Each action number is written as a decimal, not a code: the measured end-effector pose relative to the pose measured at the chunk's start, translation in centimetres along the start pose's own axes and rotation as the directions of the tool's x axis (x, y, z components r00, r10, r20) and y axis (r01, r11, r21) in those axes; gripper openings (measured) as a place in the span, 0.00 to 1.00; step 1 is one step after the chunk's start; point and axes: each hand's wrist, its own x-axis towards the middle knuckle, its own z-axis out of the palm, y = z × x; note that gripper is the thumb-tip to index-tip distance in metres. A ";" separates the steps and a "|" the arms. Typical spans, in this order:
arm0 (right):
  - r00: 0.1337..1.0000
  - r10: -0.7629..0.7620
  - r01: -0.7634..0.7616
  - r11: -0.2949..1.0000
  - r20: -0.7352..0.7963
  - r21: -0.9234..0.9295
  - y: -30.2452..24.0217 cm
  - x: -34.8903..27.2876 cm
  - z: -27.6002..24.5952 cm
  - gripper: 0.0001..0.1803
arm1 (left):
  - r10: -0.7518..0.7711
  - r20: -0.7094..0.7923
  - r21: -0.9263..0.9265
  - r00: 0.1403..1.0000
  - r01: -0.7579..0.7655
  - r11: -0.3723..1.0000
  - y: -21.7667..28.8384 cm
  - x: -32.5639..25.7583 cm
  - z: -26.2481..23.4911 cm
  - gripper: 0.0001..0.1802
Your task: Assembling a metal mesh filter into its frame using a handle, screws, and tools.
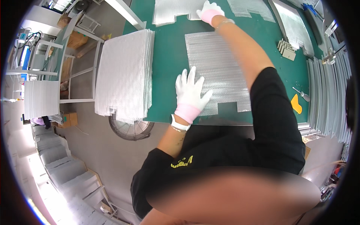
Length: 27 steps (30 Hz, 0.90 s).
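My left hand (190, 91), in a white glove with a pink cuff, has its fingers spread. It lies at the left edge of a silvery textured sheet (215, 63), which looks like bubble-patterned film with a notch cut in its near edge. My right arm stretches across that sheet to the far side of the green table (168, 71). There my right hand (210, 11), gloved the same way, rests with fingers apart at the right edge of a second notched sheet (174, 11). Whether it pinches that sheet's edge is not visible, but nothing shows in its fingers.
A thick stack of similar sheets (125, 71) overhangs the table's left edge. More sheets (252, 9) lie far right. Small beige blocks (287, 50), a screwdriver (302, 93) and a yellow scraper-like piece (296, 104) sit right. Upright panels (326, 97) line the right side; a floor fan (131, 127) stands below.
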 end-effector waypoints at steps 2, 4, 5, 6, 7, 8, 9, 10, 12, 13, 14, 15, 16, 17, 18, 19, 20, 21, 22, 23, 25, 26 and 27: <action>0.999 0.041 -0.042 0.998 0.020 0.035 -1.3 0.8 1.2 0.32 | -0.009 0.010 -0.027 1.000 0.009 1.000 0.2 -0.5 0.1 0.30; 0.998 0.056 -0.054 0.993 0.024 -0.105 -1.5 1.3 2.1 0.30 | -0.008 0.027 -0.059 1.000 0.010 0.998 -0.1 -0.6 0.1 0.31; 0.997 0.072 -0.071 0.994 0.009 -0.077 -1.7 1.6 2.1 0.28 | 0.001 0.047 -0.067 0.999 0.002 0.998 -0.3 -0.8 0.1 0.32; 0.998 0.060 -0.058 0.995 0.024 -0.084 -3.0 0.5 1.5 0.28 | -0.013 0.067 -0.071 0.998 0.018 0.997 -0.6 -1.1 0.0 0.33; 1.000 -0.007 0.006 0.992 -0.004 -0.124 -4.0 -0.6 0.8 0.27 | -0.012 0.045 -0.079 0.999 0.015 0.997 -1.2 -1.5 0.0 0.34; 0.997 -0.066 0.058 0.984 -0.043 -0.165 -4.6 -1.6 -0.5 0.27 | -0.016 0.044 -0.084 0.999 0.020 0.996 -1.2 -1.7 0.0 0.34; 0.997 -0.062 0.053 0.984 -0.045 -0.172 -4.5 -1.4 -1.5 0.27 | -0.011 0.045 -0.080 0.999 0.014 0.997 -1.2 -1.6 0.1 0.35; 0.989 -0.127 0.132 0.989 -0.069 0.065 -4.2 -1.2 -2.4 0.34 | -0.009 0.046 -0.074 0.999 0.012 0.997 -1.3 -1.5 0.1 0.35; 0.978 -0.174 0.201 0.935 -0.118 0.291 -2.6 0.6 -2.8 0.43 | 0.015 0.053 -0.083 0.998 -0.010 0.996 -1.2 -1.2 0.3 0.35; 0.852 -0.258 0.415 0.863 -0.455 0.287 -0.9 2.5 -2.3 0.42 | 0.036 0.064 -0.090 0.997 -0.031 0.995 -0.9 -1.0 0.4 0.35; 0.614 -0.299 0.617 0.759 -0.731 0.208 -1.3 3.0 -2.6 0.41 | 0.031 0.060 -0.091 0.998 -0.025 0.996 -0.9 -1.0 0.4 0.35; 0.588 -0.204 0.729 0.552 -0.782 0.405 -1.6 3.5 -3.1 0.37 | 0.038 0.045 -0.103 0.998 -0.034 0.994 -0.9 -0.9 0.3 0.35; 0.587 -0.205 0.730 0.551 -0.783 0.403 -0.8 3.6 -3.9 0.37 | 0.049 0.031 -0.114 0.998 -0.046 0.992 -0.7 -0.9 0.3 0.35; 0.719 -0.278 0.693 0.358 -0.637 0.626 -1.7 1.9 -5.8 0.36 | 0.026 0.029 -0.104 0.999 -0.023 0.994 -0.9 -1.1 -0.1 0.35; 0.794 -0.384 0.562 0.167 -0.472 0.810 -2.1 0.7 -7.1 0.34 | 0.009 -0.044 -0.126 0.999 -0.014 0.992 -0.9 -1.2 -0.7 0.36; 0.788 -0.435 0.536 0.136 -0.436 0.833 0.2 1.2 -8.6 0.32 | 0.038 -0.112 -0.162 0.993 -0.056 0.985 -0.2 -1.0 -1.1 0.36; 0.787 -0.438 0.532 0.125 -0.435 0.837 0.5 -0.1 -9.2 0.32 | 0.031 -0.111 -0.153 0.993 -0.048 0.987 -0.3 -1.3 -1.4 0.36; 0.839 -0.378 0.417 -0.014 -0.391 0.909 1.4 -2.0 -9.7 0.30 | 0.019 -0.215 -0.195 0.976 -0.062 0.979 -0.5 -1.6 -1.8 0.36; 0.886 -0.319 0.303 -0.150 -0.336 0.941 2.8 -4.6 -10.7 0.28 | 0.011 -0.317 -0.244 0.949 -0.092 0.965 -0.4 -2.0 -2.0 0.37; 0.888 -0.293 0.336 -0.112 -0.354 0.935 4.0 -7.2 -11.0 0.25 | -0.013 -0.411 -0.316 0.912 -0.129 0.940 -0.9 -2.4 -2.0 0.40; 0.853 -0.274 0.510 0.259 -0.444 0.820 8.9 -12.1 -11.1 0.23 | -0.243 -0.474 -0.667 0.846 -0.165 0.726 -1.1 -2.9 -2.0 0.44; 0.809 -0.309 0.580 0.551 -0.499 0.599 11.7 -14.5 -10.3 0.26 | -0.407 -0.399 -0.849 0.822 -0.164 0.502 -0.7 -2.8 -2.4 0.44; 0.914 -0.180 0.405 0.313 -0.365 0.859 12.2 -18.2 -10.1 0.25 | -0.432 -0.234 -0.972 0.871 -0.192 0.139 -1.8 -3.5 -2.6 0.42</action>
